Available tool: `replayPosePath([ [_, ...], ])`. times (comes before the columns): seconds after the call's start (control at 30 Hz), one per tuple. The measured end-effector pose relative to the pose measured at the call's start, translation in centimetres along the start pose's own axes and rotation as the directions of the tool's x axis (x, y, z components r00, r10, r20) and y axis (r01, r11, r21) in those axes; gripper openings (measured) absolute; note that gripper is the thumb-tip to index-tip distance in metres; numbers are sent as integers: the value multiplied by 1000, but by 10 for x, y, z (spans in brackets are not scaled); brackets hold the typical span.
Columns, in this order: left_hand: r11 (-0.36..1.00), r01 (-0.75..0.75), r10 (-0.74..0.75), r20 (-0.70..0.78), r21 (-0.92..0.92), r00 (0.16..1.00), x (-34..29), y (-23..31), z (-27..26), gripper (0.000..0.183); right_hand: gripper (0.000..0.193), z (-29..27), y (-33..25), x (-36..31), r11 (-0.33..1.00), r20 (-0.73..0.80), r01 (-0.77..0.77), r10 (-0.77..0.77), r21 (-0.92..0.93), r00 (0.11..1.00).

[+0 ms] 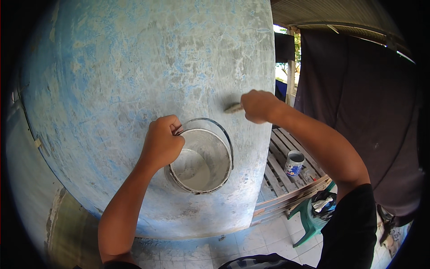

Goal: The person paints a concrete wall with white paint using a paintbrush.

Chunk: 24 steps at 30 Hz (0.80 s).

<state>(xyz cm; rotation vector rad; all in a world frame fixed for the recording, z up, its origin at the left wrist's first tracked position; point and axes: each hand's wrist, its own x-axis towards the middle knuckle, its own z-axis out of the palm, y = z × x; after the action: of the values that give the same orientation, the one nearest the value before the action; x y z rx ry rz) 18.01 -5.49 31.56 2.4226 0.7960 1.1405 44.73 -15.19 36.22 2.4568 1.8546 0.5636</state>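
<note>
My left hand (162,142) is closed around the wire handle of a round metal bucket (210,170) with whitish paint inside, held up in front of a worn blue and grey wall (134,67). My right hand (259,106) grips a paintbrush (234,108), whose bristles touch the wall just left of my fist. The bucket hangs a little below and to the left of the brush.
A wooden slatted bench (280,175) stands at the right with a small paint can (294,162) on it. A green plastic stool (311,219) holds a black bag. A dark cloth (367,103) hangs at the right. White floor tiles (268,237) lie below.
</note>
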Motion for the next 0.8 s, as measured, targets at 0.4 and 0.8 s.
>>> replayPosePath([
  [0.4,999,-28,28,19,-24,999,5,-5,19,18,35,9,2,17,989,-537,63,-125,-132,834],
  [0.8,999,-49,49,-5,-16,999,-1,-22,21,17,24,-8,-12,1,1000,-33,-8,7,-16,999],
])
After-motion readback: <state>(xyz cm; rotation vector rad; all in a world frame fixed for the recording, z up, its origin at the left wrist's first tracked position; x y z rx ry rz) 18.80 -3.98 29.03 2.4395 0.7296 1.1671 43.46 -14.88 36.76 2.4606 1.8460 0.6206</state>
